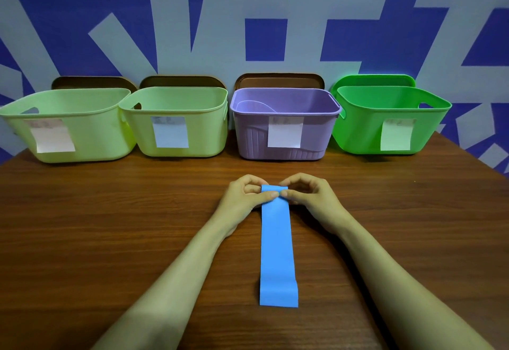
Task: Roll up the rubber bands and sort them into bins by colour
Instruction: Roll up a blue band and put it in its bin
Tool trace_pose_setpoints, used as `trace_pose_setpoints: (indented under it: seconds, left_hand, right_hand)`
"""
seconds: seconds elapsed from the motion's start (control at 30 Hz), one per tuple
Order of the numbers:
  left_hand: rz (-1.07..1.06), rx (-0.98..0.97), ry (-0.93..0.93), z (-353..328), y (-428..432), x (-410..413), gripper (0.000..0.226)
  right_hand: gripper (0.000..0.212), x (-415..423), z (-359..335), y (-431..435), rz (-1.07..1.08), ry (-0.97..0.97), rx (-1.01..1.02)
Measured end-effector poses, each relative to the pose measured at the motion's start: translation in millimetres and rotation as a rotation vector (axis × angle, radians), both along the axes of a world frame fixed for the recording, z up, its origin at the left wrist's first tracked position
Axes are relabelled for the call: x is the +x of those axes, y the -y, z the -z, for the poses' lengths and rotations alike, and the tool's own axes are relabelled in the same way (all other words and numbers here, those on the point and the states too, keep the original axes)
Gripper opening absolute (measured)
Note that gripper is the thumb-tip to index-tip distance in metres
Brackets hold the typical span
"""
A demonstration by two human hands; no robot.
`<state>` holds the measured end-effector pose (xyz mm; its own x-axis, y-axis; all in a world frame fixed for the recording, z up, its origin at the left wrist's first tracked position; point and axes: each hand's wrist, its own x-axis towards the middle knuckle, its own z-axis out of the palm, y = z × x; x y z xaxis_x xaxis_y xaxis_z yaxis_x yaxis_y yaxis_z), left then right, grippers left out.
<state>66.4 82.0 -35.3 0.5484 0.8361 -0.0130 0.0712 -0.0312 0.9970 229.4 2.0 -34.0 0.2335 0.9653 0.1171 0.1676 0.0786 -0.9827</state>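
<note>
Blocky blue-and-grey pattern on the wall (pixel 264 38), brown wood-grain counter (pixel 110 211) in front of it, and four bins lined up at the back. The purple bin (pixel 253 140) is my landmark: a pale green bin (pixel 203 134) is just beside it on the left, a second pale green bin (pixel 91 140) is further left, and a bright green bin (pixel 358 134) is on its right. Each has a white paper label (pixel 285 134) on the front, too blurry to read. The blue band (pixel 276 245) lies flat on the counter straight out from the purple bin, running toward the person. Both hands are at the band's end nearest the purple bin: left hand (pixel 242 198) and right hand (pixel 311 198) each have a narrow grip, thumb and fingertips pinching the edge where it curls over, so I'd say the roll is just starting. My guess is it's light, thin, floppy and a bit grabby, and it'll want to spring open unless kept tight. Best hold is that end, across the full width, one hand per corner. No clue which bin takes blue.
</note>
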Motion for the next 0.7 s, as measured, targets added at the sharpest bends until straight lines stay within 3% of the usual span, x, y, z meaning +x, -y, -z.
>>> trace_pose_setpoints:
  seconds: [0.3, 0.53, 0.7]
  left_hand:
    - [-0.031, 0.008, 0.018, 0.4, -0.5, -0.5, 0.027]
    - [-0.022, -0.034, 0.084, -1.5, -1.4, -2.8, 0.031]
    - [-0.022, -0.022, 0.051, -1.2, -1.6, -1.5, 0.033]
  right_hand:
    - [0.030, -0.1, 4.0, -3.7, 0.019, 0.039, -0.011]
    - [0.013, -3.0, 2.0, -2.7, -0.001, 0.107, -0.078]
    - [0.011, -1.9, 0.3, -1.1, -0.014, -0.034, -0.032]
